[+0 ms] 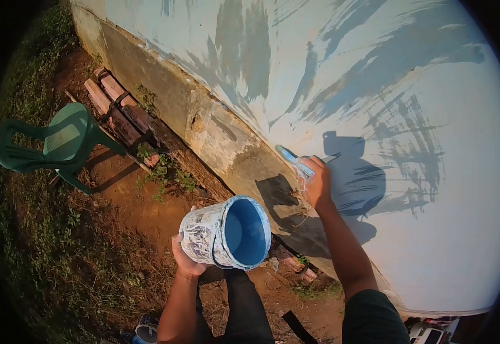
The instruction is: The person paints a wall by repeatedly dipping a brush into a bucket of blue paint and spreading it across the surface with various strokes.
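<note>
My left hand grips a paint-smeared white bucket from beneath and behind. Blue paint coats the inside of the bucket, and its mouth tilts toward the wall. My right hand is closed around a paintbrush with blue paint on it. The bristles touch or nearly touch the lower edge of the white wall, just above the bare, stained base strip. Broad grey-blue brush strokes fan out over the wall above the brush. Shadows fall on the wall beside my right hand.
A green plastic chair stands on the grass at left. Bundled timber beams lie along the foot of the wall. Another container sits on the ground at the bottom left. Bare red soil and small plants surround my legs.
</note>
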A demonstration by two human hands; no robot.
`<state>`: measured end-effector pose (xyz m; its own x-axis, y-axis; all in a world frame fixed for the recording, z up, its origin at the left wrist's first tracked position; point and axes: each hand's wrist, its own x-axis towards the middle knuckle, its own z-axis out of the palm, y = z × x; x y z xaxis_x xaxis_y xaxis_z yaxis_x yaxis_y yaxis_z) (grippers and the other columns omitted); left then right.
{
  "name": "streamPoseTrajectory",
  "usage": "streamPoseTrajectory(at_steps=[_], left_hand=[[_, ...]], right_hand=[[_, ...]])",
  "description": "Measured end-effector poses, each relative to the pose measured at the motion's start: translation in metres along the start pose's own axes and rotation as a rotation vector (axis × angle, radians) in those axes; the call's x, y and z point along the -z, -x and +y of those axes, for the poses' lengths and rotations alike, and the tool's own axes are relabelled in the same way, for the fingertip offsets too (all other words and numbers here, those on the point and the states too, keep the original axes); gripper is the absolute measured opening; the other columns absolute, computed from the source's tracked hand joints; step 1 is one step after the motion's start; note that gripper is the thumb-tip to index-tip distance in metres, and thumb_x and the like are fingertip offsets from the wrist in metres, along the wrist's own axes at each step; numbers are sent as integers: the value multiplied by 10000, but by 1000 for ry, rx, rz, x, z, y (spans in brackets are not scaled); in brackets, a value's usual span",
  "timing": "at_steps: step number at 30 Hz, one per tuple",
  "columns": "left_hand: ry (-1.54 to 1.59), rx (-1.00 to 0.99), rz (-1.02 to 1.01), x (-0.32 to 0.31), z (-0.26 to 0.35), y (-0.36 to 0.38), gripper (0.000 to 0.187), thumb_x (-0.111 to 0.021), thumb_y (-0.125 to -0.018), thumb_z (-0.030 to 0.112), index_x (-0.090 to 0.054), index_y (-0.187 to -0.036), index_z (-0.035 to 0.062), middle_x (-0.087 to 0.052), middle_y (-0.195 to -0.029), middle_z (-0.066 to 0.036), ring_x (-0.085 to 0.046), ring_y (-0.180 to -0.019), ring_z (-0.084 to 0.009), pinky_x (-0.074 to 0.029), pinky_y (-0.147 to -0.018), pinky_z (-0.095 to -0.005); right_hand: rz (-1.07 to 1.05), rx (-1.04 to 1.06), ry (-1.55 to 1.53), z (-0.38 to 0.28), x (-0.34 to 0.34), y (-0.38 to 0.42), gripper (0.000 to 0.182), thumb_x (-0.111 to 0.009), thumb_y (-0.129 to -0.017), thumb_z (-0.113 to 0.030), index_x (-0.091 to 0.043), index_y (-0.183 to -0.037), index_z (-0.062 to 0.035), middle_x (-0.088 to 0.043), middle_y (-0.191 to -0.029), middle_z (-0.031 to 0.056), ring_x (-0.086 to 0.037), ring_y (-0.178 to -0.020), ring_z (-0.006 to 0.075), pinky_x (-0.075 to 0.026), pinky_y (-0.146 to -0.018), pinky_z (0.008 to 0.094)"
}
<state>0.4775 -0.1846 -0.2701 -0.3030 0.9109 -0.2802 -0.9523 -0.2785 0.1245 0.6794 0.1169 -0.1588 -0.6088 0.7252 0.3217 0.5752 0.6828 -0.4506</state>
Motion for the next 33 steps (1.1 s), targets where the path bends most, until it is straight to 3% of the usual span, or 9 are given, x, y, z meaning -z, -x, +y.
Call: streamPoseTrajectory(at_steps=[1, 2, 4, 10, 13, 16, 22, 28, 33], left_hand=[[6, -2, 1, 0, -1, 0, 850, -572, -915, 465, -333, -1638, 89, -484, -1576, -205, -544, -1383, -364, -441, -1169, -505], [12, -7, 3, 0, -2, 1, 846, -568, -918, 469, -333, -1638, 90, -481, -1579, -203, -544, -1383, -362, -444, -1167, -505], [25, -13, 4, 2, -2, 1, 843, -564, -922, 472, -334, -1638, 91, -479, -1581, -200, -544, -1384, -359, -446, -1165, -505], [78, -39, -2, 7, -6, 0, 832, -553, -931, 472, -333, -1639, 94, -479, -1582, -192, -546, -1381, -355, -451, -1159, -510], [69, -45, -7, 8, -5, -1, 820, -554, -934, 465, -347, -1630, 84, -504, -1562, -186, -557, -1371, -343, -459, -1152, -500], [74, -72, -9, 7, -1, -1, 806, -545, -945, 463, -352, -1626, 78, -516, -1552, -184, -566, -1363, -338, -465, -1147, -496], [68, -92, -12, 19, 7, 0, 790, -533, -958, 472, -363, -1621, 78, -518, -1550, -179, -567, -1364, -336, -467, -1146, -494], [78, -88, -4, 19, 5, 2, 789, -534, -957, 472, -364, -1621, 81, -513, -1555, -177, -560, -1372, -335, -468, -1143, -498], [64, -63, -11, 25, 8, 6, 806, -543, -943, 469, -354, -1628, 88, -499, -1567, -178, -555, -1374, -345, -463, -1146, -499]], right_hand=[[-57, -247, -170, -4, 3, 1, 374, -665, -709, 75, -700, -1076, 9, -691, -1014, 192, -667, -894, 421, -548, -803, 388], [-60, -244, -166, -4, 8, 1, 374, -665, -709, 75, -700, -1076, 9, -691, -1014, 192, -667, -894, 421, -548, -803, 388], [-198, -76, 135, -4, 17, -1, 350, -691, -785, 93, -727, -1120, 0, -690, -982, 154, -693, -819, 327, -553, -697, 388], [-178, 184, 199, -17, -6, -42, 323, -708, -781, 80, -723, -1092, -7, -679, -955, 170, -672, -792, 352, -546, -653, 397], [-223, -22, 17, -27, -6, -45, 339, -725, -757, 65, -720, -1087, -11, -676, -955, 188, -662, -804, 397, -547, -675, 431], [-204, 145, 65, -3, 4, -19, 350, -723, -749, 69, -716, -1089, -12, -673, -948, 185, -668, -804, 390, -550, -679, 435], [-220, 139, 251, 4, 4, -4, 314, -729, -766, 55, -714, -1073, -10, -667, -934, 167, -667, -793, 370, -550, -676, 406], [-173, -151, -151, -14, -20, -22, 320, -728, -756, 61, -705, -1065, -20, -671, -948, 186, -659, -807, 390, -533, -699, 430], [-183, 154, 214, 8, 6, 14, 309, -737, -769, 41, -691, -1070, -15, -642, -924, 179, -650, -831, 427, -543, -702, 454]])
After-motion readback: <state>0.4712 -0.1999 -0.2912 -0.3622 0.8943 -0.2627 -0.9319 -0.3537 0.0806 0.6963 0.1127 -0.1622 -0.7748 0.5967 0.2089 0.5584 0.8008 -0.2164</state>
